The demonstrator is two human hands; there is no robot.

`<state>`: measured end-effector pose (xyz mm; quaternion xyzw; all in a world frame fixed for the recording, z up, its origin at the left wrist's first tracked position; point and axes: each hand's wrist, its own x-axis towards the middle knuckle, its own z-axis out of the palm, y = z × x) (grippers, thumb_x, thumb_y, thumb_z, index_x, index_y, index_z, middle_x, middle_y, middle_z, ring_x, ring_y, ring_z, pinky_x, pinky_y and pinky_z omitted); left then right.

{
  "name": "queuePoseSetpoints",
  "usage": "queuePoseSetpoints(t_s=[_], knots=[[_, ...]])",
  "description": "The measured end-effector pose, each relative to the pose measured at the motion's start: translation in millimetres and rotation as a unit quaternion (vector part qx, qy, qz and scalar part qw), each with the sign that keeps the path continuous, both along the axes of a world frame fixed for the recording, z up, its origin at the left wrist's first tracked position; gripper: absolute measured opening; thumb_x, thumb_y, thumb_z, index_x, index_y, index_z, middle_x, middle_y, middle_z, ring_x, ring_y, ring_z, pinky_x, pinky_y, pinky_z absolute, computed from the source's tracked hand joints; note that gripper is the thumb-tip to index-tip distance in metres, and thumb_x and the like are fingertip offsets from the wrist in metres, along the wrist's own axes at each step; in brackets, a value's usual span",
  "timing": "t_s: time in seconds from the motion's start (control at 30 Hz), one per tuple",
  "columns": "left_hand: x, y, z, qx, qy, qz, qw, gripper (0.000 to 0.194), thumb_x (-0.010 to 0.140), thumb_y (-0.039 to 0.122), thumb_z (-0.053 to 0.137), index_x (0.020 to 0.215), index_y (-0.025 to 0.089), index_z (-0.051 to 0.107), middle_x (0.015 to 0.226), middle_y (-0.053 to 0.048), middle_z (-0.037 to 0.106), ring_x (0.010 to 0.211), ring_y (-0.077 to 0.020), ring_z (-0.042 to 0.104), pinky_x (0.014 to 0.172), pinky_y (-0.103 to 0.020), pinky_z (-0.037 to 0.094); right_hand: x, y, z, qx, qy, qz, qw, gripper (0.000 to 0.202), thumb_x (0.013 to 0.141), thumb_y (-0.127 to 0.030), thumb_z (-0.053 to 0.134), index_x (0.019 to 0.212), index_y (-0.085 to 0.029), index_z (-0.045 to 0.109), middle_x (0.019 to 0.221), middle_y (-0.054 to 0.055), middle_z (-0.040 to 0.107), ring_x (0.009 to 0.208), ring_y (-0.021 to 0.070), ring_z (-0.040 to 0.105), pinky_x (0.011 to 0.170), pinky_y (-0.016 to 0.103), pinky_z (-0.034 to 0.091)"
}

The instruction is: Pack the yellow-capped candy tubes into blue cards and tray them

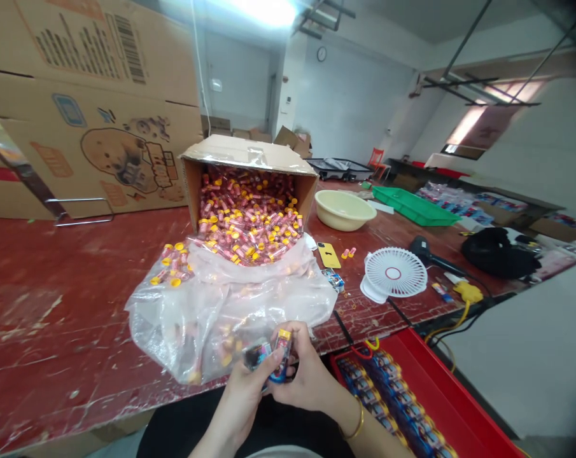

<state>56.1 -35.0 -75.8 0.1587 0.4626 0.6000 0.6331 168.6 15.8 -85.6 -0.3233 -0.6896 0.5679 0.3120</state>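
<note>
My right hand (307, 369) is closed around a small yellow-capped tube (282, 346) with a printed blue-and-red sleeve. The thumb of my left hand (250, 389) presses on the same tube. Between the fingers of that left hand sits a small bunch of dark, printed wrappers (256, 355); how many there are cannot be made out. Just beyond my hands spreads a clear plastic bag (173, 318), running out of a cardboard box (249, 150) that lies on its side. Many pink tubes with yellow caps (254, 222) fill the box, and several lie on the bag's left part.
At my right is a red tray (450, 381) with rows of sleeved tubes (402, 394). On the red table (77, 305) stand a white fan (393, 273), a yellow phone (328, 255), a cream basin (345, 211), a hair dryer (431, 254) and a green tray (414, 207). A large carton (87, 127) rises at left.
</note>
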Motion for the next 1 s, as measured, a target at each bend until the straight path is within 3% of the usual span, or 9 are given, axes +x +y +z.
queuePoseSetpoints(t_s=[0.23, 0.4, 0.53, 0.63, 0.7, 0.77, 0.87, 0.93, 1.0], knots=[[5, 2, 2.1, 0.006, -0.002, 0.010, 1.000, 0.034, 0.062, 0.036, 0.081, 0.084, 0.012, 0.073, 0.067, -0.007, 0.075, 0.063, -0.0210, 0.069, 0.055, -0.026, 0.053, 3, -1, -2.1, 0.004, 0.004, -0.007, 1.000, 0.056, 0.057, -0.003, 0.063, 0.100, -0.025, 0.033, 0.084, -0.005, 0.047, 0.053, 0.0028, 0.048, 0.043, 0.013, 0.038], [5, 4, -0.7, 0.009, 0.010, 0.001, 1.000, 0.035, 0.064, 0.041, 0.078, 0.081, 0.011, 0.072, 0.069, -0.008, 0.075, 0.068, -0.0230, 0.070, 0.060, -0.028, 0.055, 2, -4, 0.4, 0.042, 0.015, 0.001, 0.999, 0.053, 0.059, -0.006, 0.063, 0.099, -0.024, 0.033, 0.089, -0.003, 0.046, 0.058, 0.0050, 0.050, 0.045, 0.015, 0.040], [2, 4, -3.0, -0.023, 0.019, -0.002, 1.000, 0.041, 0.070, 0.041, 0.073, 0.099, 0.013, 0.068, 0.091, -0.012, 0.076, 0.090, -0.0293, 0.069, 0.064, -0.033, 0.057, 16, 4, -7.1, 0.107, 0.015, -0.066, 0.992, 0.058, 0.062, -0.012, 0.067, 0.108, -0.024, 0.034, 0.102, 0.003, 0.048, 0.081, 0.0134, 0.057, 0.067, 0.025, 0.051], [-3, 3, -7.0, -0.061, -0.006, -0.009, 0.998, 0.041, 0.077, 0.034, 0.066, 0.112, 0.015, 0.061, 0.111, -0.014, 0.071, 0.103, -0.0318, 0.065, 0.072, -0.040, 0.059, 65, 31, -33.3, 0.154, -0.044, -0.233, 0.959, 0.065, 0.065, -0.022, 0.068, 0.118, -0.023, 0.030, 0.116, 0.008, 0.046, 0.098, 0.0189, 0.056, 0.085, 0.033, 0.049], [-6, 4, -11.3, -0.065, -0.002, -0.024, 0.998, 0.043, 0.076, 0.028, 0.067, 0.116, 0.016, 0.059, 0.115, -0.014, 0.069, 0.105, -0.0326, 0.064, 0.075, -0.042, 0.058, 123, 47, -58.9, 0.171, -0.156, -0.372, 0.899, 0.067, 0.064, -0.030, 0.067, 0.118, -0.022, 0.029, 0.123, 0.010, 0.043, 0.106, 0.0218, 0.053, 0.092, 0.035, 0.046], [-6, 7, -15.7, -0.056, 0.027, -0.045, 0.997, 0.048, 0.072, 0.029, 0.071, 0.117, 0.017, 0.058, 0.113, -0.012, 0.071, 0.105, -0.0334, 0.064, 0.073, -0.042, 0.059, 188, 51, -85.0, 0.136, -0.275, -0.472, 0.826, 0.067, 0.061, -0.035, 0.066, 0.116, -0.020, 0.031, 0.122, 0.012, 0.044, 0.111, 0.0265, 0.050, 0.094, 0.038, 0.043], [1, 11, -19.1, -0.054, 0.072, -0.070, 0.993, 0.054, 0.067, 0.035, 0.076, 0.116, 0.016, 0.060, 0.106, -0.012, 0.074, 0.100, -0.0335, 0.066, 0.070, -0.039, 0.060, 265, 39, -118.3, 0.067, -0.359, -0.534, 0.762, 0.061, 0.054, -0.037, 0.067, 0.105, -0.018, 0.039, 0.112, 0.015, 0.048, 0.111, 0.0370, 0.047, 0.091, 0.049, 0.041], [7, 15, -18.6, -0.057, 0.083, -0.072, 0.992, 0.056, 0.065, 0.037, 0.077, 0.114, 0.015, 0.062, 0.101, -0.012, 0.075, 0.096, -0.0327, 0.068, 0.069, -0.038, 0.060, 289, 32, -137.3, 0.029, -0.399, -0.542, 0.739, 0.058, 0.051, -0.038, 0.066, 0.100, -0.018, 0.043, 0.109, 0.016, 0.050, 0.109, 0.0404, 0.047, 0.087, 0.053, 0.040], [13, 18, -17.0, -0.059, 0.087, -0.066, 0.992, 0.056, 0.062, 0.036, 0.080, 0.111, 0.014, 0.063, 0.097, -0.012, 0.076, 0.092, -0.0324, 0.069, 0.068, -0.037, 0.060, 293, 32, -155.0, 0.008, -0.427, -0.533, 0.730, 0.057, 0.050, -0.038, 0.066, 0.099, -0.018, 0.045, 0.115, 0.017, 0.049, 0.112, 0.0403, 0.046, 0.087, 0.054, 0.039]])
